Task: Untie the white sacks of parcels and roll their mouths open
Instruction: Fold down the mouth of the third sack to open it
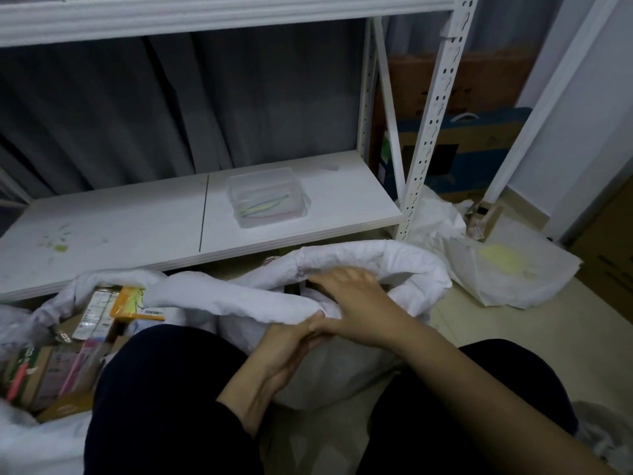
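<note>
Sack-opening under way: dark-trousered knees (pixel 164 389) flank a white sack (pixel 342 371) on the floor at 6 o'clock. The left grip (pixel 291 341) is clamped on the sack's near rim, thumb on top. The right grip (pixel 349 299) lies apart, fingers flat against the inside of the thick far roll. The mouth looks untied and mostly rolled; its contents are hidden. At 9 o'clock a second sack (pixel 102 278) stands open, parcels (pixel 96 313) showing. At 3 o'clock an empty bag (pixel 507 279) lies flat. At 12 o'clock a clear box (pixel 270 200) sits on the low shelf (pixel 120 217). The near rim looks thinner than the far roll, so it may unroll once let go. A hard pull on one side could tip the sack.
</note>
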